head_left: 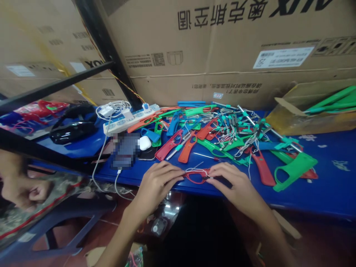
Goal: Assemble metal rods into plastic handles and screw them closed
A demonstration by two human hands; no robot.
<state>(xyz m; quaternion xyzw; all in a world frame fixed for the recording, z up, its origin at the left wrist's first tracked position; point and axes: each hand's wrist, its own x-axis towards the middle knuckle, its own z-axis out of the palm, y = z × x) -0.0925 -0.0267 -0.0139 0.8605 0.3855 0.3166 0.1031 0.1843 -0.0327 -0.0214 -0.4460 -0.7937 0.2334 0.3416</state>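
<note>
Both my hands rest at the front edge of a blue table (328, 185). My left hand (157, 183) and my right hand (232, 181) pinch the two ends of a red plastic frame piece (196, 176) with thin white wire on it, held just above the tabletop. Fingers of both hands are closed on it. Behind them lies a heap of red, green and blue plastic handle pieces (222, 137) tangled with wires and metal rods.
A white power strip (129, 120) with plugged chargers, a phone (125, 150), a white earbud case (144, 142) and a black object (72, 124) lie at the left. A cardboard box (311, 111) with green parts stands right. Large cartons (222, 44) wall the back. Another person's hand (25, 191) is far left.
</note>
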